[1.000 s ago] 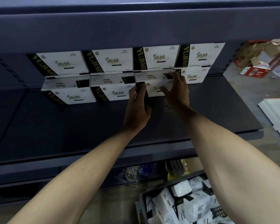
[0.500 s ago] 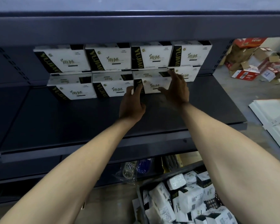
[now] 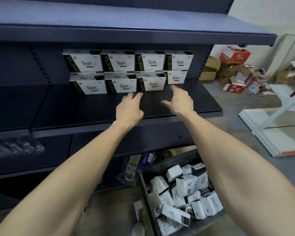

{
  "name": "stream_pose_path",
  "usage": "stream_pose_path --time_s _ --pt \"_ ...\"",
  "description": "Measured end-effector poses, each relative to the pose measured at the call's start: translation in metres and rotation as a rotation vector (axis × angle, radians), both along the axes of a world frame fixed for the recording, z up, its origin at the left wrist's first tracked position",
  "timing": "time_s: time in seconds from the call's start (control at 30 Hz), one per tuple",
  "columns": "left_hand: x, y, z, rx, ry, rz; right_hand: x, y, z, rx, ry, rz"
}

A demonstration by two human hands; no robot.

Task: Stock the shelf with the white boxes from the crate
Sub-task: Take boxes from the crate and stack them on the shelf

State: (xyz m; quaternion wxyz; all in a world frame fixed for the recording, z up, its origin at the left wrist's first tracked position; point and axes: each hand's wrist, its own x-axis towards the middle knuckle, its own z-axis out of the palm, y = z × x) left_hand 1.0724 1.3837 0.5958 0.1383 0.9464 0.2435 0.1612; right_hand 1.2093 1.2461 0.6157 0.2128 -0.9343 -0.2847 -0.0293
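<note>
Both my arms reach forward over the crate (image 3: 167, 163) to the shelf (image 3: 75, 109); neither hand holds anything. My left hand (image 3: 129, 108) lies palm down above the shelf board, wrist straight, fingers stretched out toward the far side; its fingertips (image 3: 138, 95) are just beside the foot of the third lower box (image 3: 151, 82), and through the blur I cannot tell whether they touch it. My right hand (image 3: 180, 101) hovers a little to the right, released, fingers loosely spread, forefinger aimed at the fourth lower box (image 3: 176, 77), thumb turned out to the left.

The stocked boxes (image 3: 119, 61) stand at the far side of the shelf in two rows of four, one row on the other, printed faces toward me; the fourth lower box sits farther back than its three neighbours. More boxes (image 3: 186, 183) lie jumbled in the crate, which stands on the floor near me, below my right forearm.

At the far right cartons (image 3: 232, 65) are heaped on the floor; nearer on the right lie white panels (image 3: 279, 133); dark bottles (image 3: 24, 147) sit on the lower shelf to the left.
</note>
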Motion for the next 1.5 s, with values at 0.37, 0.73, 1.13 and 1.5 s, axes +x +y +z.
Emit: stream_pose_path --time_s 0.37,0.73,1.13,1.5 --pt "-0.138 -0.108 0.001 0.007 0.053 0.015 -0.137 -0.118 -0.006 0.041 -0.006 0.016" --pt "-0.207 -0.26 -0.108 -0.241 0.175 0.04 -0.184 -0.272 -0.128 -0.037 0.287 0.016" --pt "-0.164 -0.381 -0.139 -0.044 0.322 0.037 -0.153 -0.388 -0.138 -0.229 0.072 0.337" --pt "-0.112 -0.391 -0.162 -0.258 0.302 0.14 -0.105 -0.41 -0.166 -0.232 0.285 0.247"
